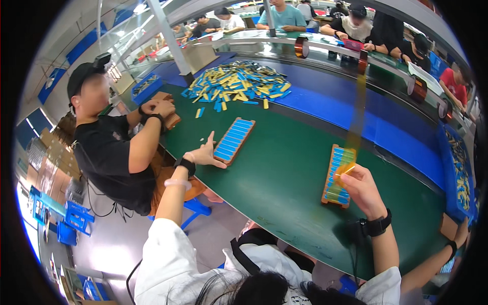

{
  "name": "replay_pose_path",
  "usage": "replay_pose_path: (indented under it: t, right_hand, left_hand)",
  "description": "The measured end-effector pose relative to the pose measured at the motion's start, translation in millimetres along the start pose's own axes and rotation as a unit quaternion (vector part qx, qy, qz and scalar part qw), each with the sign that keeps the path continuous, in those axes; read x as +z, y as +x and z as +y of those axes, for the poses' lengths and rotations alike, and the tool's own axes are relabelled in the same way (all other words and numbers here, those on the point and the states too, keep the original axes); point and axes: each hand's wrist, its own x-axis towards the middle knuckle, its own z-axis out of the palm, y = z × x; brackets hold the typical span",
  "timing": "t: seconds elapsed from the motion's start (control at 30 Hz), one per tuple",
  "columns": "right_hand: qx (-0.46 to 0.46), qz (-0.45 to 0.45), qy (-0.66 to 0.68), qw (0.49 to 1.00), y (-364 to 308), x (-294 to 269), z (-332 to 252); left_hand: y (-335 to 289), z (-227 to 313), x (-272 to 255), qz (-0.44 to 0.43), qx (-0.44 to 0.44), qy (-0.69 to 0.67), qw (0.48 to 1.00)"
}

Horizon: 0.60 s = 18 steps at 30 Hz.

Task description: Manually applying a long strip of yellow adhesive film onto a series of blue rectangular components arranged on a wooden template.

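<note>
Dark hair (262, 288) and a white shirt (170, 264) are found nearest the camera, at the bottom of the frame, by which part of the worktop's near edge is covered. The left hand (204, 152) is noted left of centre with fingers spread, nothing gripped; its thumb is placed at the lower end of a brown tray (247, 135), apparently to steady it, though contact cannot be confirmed. This tray is filled with a row of blue strips and is laid at a slant on the green worktop (284, 157).

Right of centre, the end of an amber tape (357, 114) is pinched between thumb and fingers of the right hand (362, 185). The tape is led from a roll (363, 60) at upper right and is passed over a second tray (328, 180), likewise filled; it is presumably held stretched so that slack is avoided. The tape's end is curled at the fingertips, and whether the tray is touched by it cannot be determined.

The second tray's right side is partly hidden by tape and fingers. At lower right, another person's forearm (432, 264) is cut off by the fisheye rim.
</note>
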Motion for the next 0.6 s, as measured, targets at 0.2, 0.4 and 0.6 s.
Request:
replay_pose_path:
  t: [0.2, 0.4, 0.6]
  right_hand:
    - [-0.003, -0.018, 0.009, 1.0, -0.4, 0.3, 0.1]
    - [-0.008, -0.002, -0.014, 1.0, -1.5, 2.0, -1.4]
    - [0.013, 0.016, -0.105, 0.994, -11.8, -7.7, -16.4]
  left_hand:
    - [10.6, -4.7, 30.3, 0.127, 0.034, -0.027, 0.991]
    - [-17.6, 7.3, 9.7, 0.206, 0.108, 0.001, 0.973]
    - [-155.1, 45.9, 37.1, -0.125, 0.162, -0.114, 0.972]
